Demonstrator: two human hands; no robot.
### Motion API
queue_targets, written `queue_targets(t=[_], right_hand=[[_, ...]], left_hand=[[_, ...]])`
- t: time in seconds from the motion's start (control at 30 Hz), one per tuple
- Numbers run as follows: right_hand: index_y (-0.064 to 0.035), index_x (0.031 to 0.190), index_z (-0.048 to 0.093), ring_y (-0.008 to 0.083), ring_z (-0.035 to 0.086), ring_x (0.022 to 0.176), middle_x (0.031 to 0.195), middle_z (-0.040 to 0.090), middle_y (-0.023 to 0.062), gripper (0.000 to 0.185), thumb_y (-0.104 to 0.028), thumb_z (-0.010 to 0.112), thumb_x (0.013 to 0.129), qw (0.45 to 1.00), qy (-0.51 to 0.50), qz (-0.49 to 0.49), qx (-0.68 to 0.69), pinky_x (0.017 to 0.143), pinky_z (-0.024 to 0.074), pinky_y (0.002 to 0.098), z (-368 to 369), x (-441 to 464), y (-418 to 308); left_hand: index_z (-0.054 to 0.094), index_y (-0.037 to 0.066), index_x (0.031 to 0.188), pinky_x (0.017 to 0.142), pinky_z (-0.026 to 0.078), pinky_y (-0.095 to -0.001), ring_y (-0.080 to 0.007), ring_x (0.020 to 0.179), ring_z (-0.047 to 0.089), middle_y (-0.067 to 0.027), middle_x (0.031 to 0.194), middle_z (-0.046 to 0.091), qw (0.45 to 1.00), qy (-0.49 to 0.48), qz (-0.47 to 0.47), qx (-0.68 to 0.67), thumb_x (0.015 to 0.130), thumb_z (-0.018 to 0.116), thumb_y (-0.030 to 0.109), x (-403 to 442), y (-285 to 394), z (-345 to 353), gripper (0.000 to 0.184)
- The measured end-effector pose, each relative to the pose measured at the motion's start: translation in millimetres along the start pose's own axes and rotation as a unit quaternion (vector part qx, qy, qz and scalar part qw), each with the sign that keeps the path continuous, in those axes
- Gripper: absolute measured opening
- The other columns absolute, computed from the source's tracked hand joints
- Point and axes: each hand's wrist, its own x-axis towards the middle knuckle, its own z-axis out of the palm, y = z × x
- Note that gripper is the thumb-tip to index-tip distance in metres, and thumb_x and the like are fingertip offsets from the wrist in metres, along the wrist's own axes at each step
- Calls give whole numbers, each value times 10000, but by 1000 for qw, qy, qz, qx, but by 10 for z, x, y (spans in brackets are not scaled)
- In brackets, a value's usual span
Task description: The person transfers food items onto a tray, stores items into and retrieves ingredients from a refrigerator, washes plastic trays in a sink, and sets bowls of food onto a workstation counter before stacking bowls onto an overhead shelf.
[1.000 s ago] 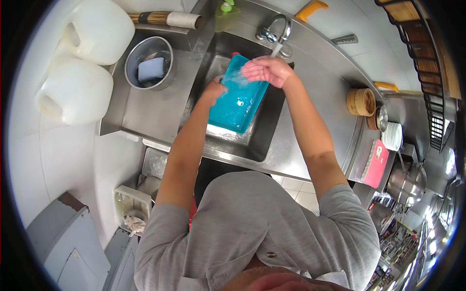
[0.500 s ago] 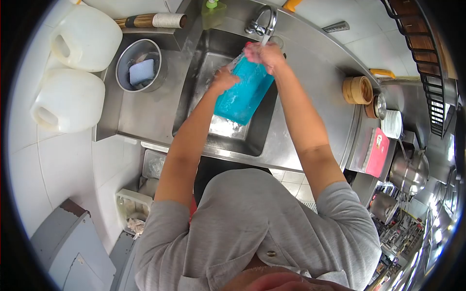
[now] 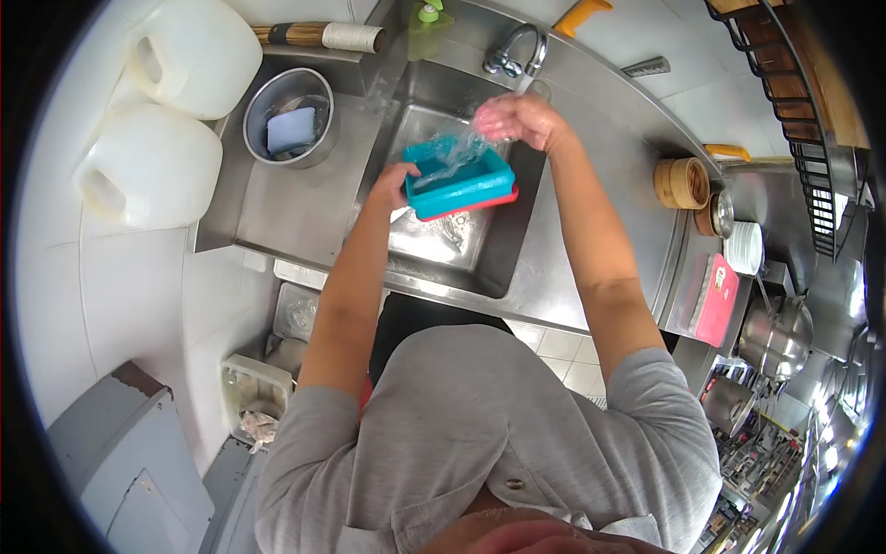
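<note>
Over the sink [image 3: 415, 254], my left hand [image 3: 395, 185] grips the left end of a blue rectangular plastic container [image 3: 461, 196], thumb at its rim. The container's hollow side faces up, and a red edge [image 3: 480, 205] shows along its underside. Just above its far right side is my right hand [image 3: 519, 120], wet, with its fingers stretched out and nothing held in them. Water runs from the tap [image 3: 526, 51] onto this hand and splashes down into the container.
Left of the sink stands a metal pot [image 3: 325, 138] with a light blue sponge [image 3: 291, 131] inside. White jugs [image 3: 152, 166] and a bamboo brush [image 3: 318, 37] are beyond it. A green soap bottle [image 3: 426, 32] stands behind the sink; a bamboo steamer [image 3: 681, 183] is at right.
The blue container has turned from its broad face to its hollow side facing up. My right hand has let go of it and is in the running water.
</note>
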Motion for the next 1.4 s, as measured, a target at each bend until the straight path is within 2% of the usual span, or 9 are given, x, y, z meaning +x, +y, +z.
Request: queue_targets(t=[0.33, 0.4, 0.5, 0.57, 0.63, 0.87, 1.0, 1.2, 1.4], right_hand=[[106, 1162, 603, 297, 698, 979, 1098, 684, 237, 318, -147, 563, 973, 981, -162, 0, 104, 893, 574, 407, -87, -290, -89], [104, 1159, 606, 284, 698, 967, 1095, 686, 223, 307, -137, 550, 976, 998, -22, -29, 53, 886, 579, 394, -267, -143, 84], [68, 1233, 571, 254, 687, 989, 1167, 663, 163, 318, -106, 520, 972, 987, -24, -81, 139, 886, 584, 334, -455, 95, 349], [-34, 1236, 590, 187, 634, 762, 940, 619, 36, 316, -192, 577, 963, 992, 51, -103, 49, 859, 600, 428, -316, 64, 428], [-63, 1153, 618, 196, 583, 929, 1068, 601, 55, 283, -253, 616, 943, 998, 63, -17, 22, 855, 548, 444, -629, 442, 516], [-54, 1283, 575, 224, 620, 1101, 1210, 656, 82, 338, -213, 517, 990, 999, 39, 26, 9, 943, 452, 370, -985, 766, 769], [27, 1324, 528, 287, 547, 1267, 1377, 557, 183, 410, -202, 550, 985, 984, -165, 60, 19, 1062, 440, 425, -996, 727, 722], [-16, 1181, 589, 228, 650, 978, 1220, 636, 130, 231, -141, 517, 1001, 998, -55, 0, 33, 968, 547, 448, -1311, 1505, 829], [-138, 1090, 641, 140, 616, 951, 1014, 687, -11, 259, -363, 566, 987, 986, -33, 62, -150, 899, 475, 413, -623, 757, 1031]], left_hand=[[573, 4, 1050, 820, 558, -487, -314, 881, 648, -145, 973, 618, 990, -100, 35, -88, 748, 618, 33, 548, -659, -259, 306], [589, 41, 1081, 886, 535, -511, -313, 962, 643, -126, 1055, 634, 977, -99, 6, -191, 750, 610, 23, 245, -607, 37, 333], [636, 59, 988, 831, 528, -467, -303, 941, 650, -138, 1024, 659, 968, 17, 247, 38, 800, 628, 152, 646, -866, 118, 210], [653, 17, 977, 724, 544, -437, -318, 826, 649, -215, 954, 671, 820, 261, 375, 346, 819, 605, 203, 157, -686, 400, 248], [583, -14, 1150, 711, 557, -468, -345, 884, 669, -252, 1041, 641, 715, 363, 390, 453, 895, 491, 178, -183, -631, 799, 333], [338, 69, 1477, 756, 539, -497, -350, 908, 653, -224, 1164, 564, 470, 420, 478, 612, 874, 606, 265, -1256, -399, 1602, 688], [345, 67, 1462, 762, 539, -504, -383, 936, 651, -236, 1158, 562, 538, 439, 456, 557, 848, 628, 208, -1888, -401, 1573, 691], [256, 18, 1473, 941, 483, -500, -443, 1152, 566, -277, 1344, 484, 735, 458, 401, 299, 848, 570, 111, -3035, -972, 398, 705], [227, 24, 1524, 1134, 329, -439, -393, 1366, 403, -272, 1481, 389, 659, 625, 397, 132, 807, 555, 92, -4362, -3096, -1181, 792]])
